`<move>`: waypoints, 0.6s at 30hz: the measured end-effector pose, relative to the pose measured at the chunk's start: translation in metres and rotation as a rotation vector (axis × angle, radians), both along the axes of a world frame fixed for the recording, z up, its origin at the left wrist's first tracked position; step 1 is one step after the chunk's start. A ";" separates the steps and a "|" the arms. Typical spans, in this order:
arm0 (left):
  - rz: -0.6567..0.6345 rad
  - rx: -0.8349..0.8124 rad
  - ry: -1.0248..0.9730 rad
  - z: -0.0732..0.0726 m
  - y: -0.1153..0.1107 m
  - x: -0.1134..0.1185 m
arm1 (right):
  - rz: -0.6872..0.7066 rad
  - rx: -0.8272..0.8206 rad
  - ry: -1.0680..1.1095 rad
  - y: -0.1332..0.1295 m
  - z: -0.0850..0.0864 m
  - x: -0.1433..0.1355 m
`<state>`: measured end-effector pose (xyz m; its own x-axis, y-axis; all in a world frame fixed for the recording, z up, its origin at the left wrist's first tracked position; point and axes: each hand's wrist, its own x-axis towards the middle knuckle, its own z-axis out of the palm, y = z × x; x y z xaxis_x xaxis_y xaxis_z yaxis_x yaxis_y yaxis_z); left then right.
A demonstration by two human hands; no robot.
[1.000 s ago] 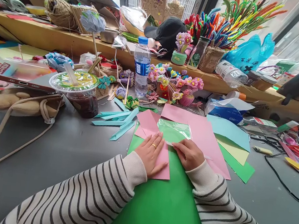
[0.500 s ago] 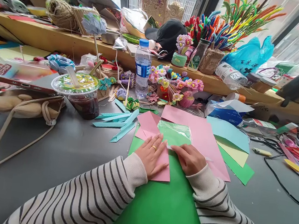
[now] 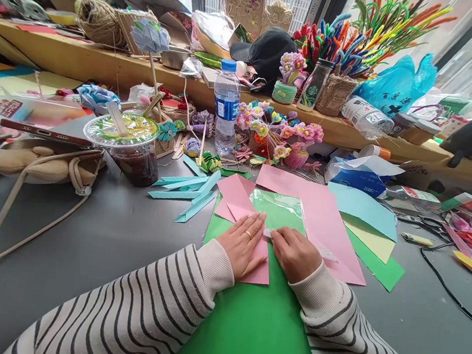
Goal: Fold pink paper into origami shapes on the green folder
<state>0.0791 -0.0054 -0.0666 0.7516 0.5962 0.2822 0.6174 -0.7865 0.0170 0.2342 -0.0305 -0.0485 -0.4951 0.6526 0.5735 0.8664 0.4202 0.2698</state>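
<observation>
My left hand (image 3: 245,243) lies flat with fingers spread on a pink paper strip (image 3: 260,270), pressing it on a green sheet (image 3: 252,338). A ring shows on one finger. Beside it, my right hand (image 3: 295,253) is closed in a pinch on a small whitish piece (image 3: 267,233) at the strip's right edge. More pink paper (image 3: 234,194) crosses above my left hand. A large pink sheet (image 3: 324,227) lies to the right, with a clear plastic scrap (image 3: 329,256) on it.
Folded blue strips (image 3: 191,192) and a lidded drink cup (image 3: 132,154) stand left. A water bottle (image 3: 225,110) and crocheted flowers (image 3: 284,128) are behind. Blue paper (image 3: 364,208), a black cable (image 3: 445,286) and scissors (image 3: 424,224) lie right.
My right hand has turned and curled more tightly, its fingers now closed at the pink strip's edge. My left hand has stayed flat on the paper.
</observation>
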 end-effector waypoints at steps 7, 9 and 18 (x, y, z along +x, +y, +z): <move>0.000 -0.036 -0.016 -0.003 0.000 0.000 | 0.019 0.027 -0.040 0.000 -0.002 0.002; 0.007 -0.045 -0.015 -0.003 0.000 -0.001 | 0.023 0.016 -0.048 -0.001 -0.001 0.002; 0.013 -0.043 -0.016 -0.003 0.001 -0.001 | 0.048 0.018 -0.072 -0.009 0.003 0.002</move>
